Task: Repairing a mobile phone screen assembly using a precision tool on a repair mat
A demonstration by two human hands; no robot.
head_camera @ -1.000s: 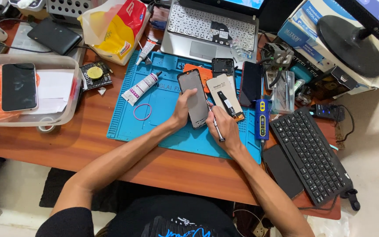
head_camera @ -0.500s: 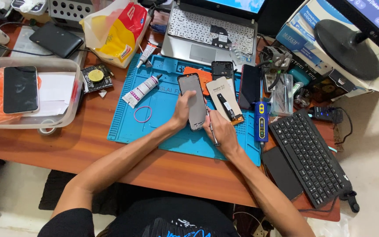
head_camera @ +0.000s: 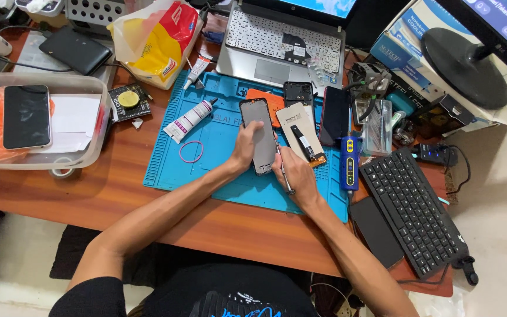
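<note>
The head camera is looking steeply down from above the seated person, facing twelve o'clock across the desk (head_camera: 60, 194).

Two hands (head_camera: 247, 149) (head_camera: 297, 176), one blue mat (head_camera: 218, 170), two glue tubes (head_camera: 188, 120) (head_camera: 195, 71), one laptop (head_camera: 283, 44), one black keyboard (head_camera: 415, 211).

Phone between the hands (head_camera: 260, 136): dark grey glass.
Mat under the hands (head_camera: 218, 167): bright blue, ribbed edges.
Table (head_camera: 89, 194): reddish-brown wood grain.
Tube left of the hands (head_camera: 190, 120): white, dark print.
Keyboard right of the hands (head_camera: 415, 208): black.
</note>
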